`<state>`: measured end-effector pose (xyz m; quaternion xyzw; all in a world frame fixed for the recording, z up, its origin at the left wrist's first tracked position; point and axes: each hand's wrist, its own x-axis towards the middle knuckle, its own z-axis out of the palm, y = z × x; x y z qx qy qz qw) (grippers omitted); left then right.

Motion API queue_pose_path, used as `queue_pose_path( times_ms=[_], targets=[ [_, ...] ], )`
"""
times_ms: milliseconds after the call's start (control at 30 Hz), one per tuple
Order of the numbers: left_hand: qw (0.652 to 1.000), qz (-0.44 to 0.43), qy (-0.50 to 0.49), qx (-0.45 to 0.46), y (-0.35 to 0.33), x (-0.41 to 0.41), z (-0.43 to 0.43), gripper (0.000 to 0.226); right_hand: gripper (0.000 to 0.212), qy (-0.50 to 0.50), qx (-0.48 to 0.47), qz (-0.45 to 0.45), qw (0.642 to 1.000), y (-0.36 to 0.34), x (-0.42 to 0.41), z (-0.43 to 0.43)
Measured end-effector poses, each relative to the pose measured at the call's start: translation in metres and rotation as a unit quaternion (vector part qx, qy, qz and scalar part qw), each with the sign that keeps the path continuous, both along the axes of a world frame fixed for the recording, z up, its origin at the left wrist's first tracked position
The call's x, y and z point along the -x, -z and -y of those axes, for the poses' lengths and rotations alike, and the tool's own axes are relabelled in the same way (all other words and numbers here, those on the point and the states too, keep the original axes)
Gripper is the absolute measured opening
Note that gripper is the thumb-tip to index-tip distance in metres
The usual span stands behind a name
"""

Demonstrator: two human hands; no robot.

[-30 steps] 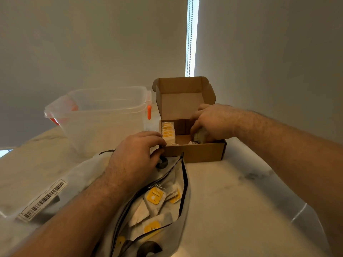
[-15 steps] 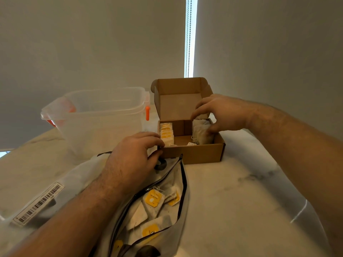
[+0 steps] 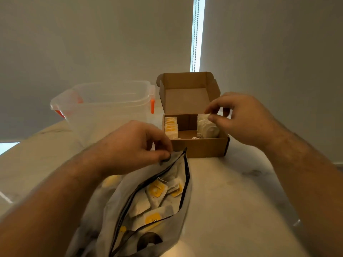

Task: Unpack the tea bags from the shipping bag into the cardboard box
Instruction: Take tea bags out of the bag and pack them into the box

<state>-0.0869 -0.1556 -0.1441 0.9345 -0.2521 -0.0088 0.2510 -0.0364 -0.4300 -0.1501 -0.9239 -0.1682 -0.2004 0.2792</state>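
Observation:
An open cardboard box stands on the marble table with its lid up. A row of yellow-tagged tea bags stands at its left end, and a bundle of white tea bags stands at its right end. My right hand is above that bundle, thumb and forefinger pinching its top. My left hand pinches the far rim of the grey shipping bag and holds its mouth open. Several loose tea bags with yellow tags lie inside it.
A clear plastic tub with orange latches stands left of the box, behind my left hand. Closed roller blinds fill the background, with a bead chain in the gap. The marble table curves away on the right.
My right hand has risen out of the box, and the bundle of tea bags now stands upright at the right end. The left hand has kept its hold on the bag rim.

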Motion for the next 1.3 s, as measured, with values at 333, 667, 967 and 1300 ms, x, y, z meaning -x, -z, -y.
queue_pose_path(
  times_ms=[333, 667, 967, 1300],
  targets=[
    [0.954, -0.144, 0.025, -0.262, -0.002, 0.011, 0.008, 0.046, 0.013, -0.161, 0.045, -0.138, 0.976, 0.023, 0.063, -0.063],
    [0.981, -0.118, 0.036, -0.147, -0.006, 0.009, -0.005, 0.017, 0.036, -0.181, 0.162, -0.187, 0.952, 0.041, 0.063, -0.069],
    [0.979, -0.131, -0.005, 0.157, -0.015, 0.005, -0.02, 0.019, 0.034, -0.251, -0.165, -0.261, 0.918, 0.036, 0.065, -0.065],
    [0.932, -0.179, -0.078, 0.305, -0.003, 0.001, -0.01, 0.022, 0.024, -0.2, -0.289, -0.221, 0.91, 0.036, 0.063, -0.066]
  ],
)
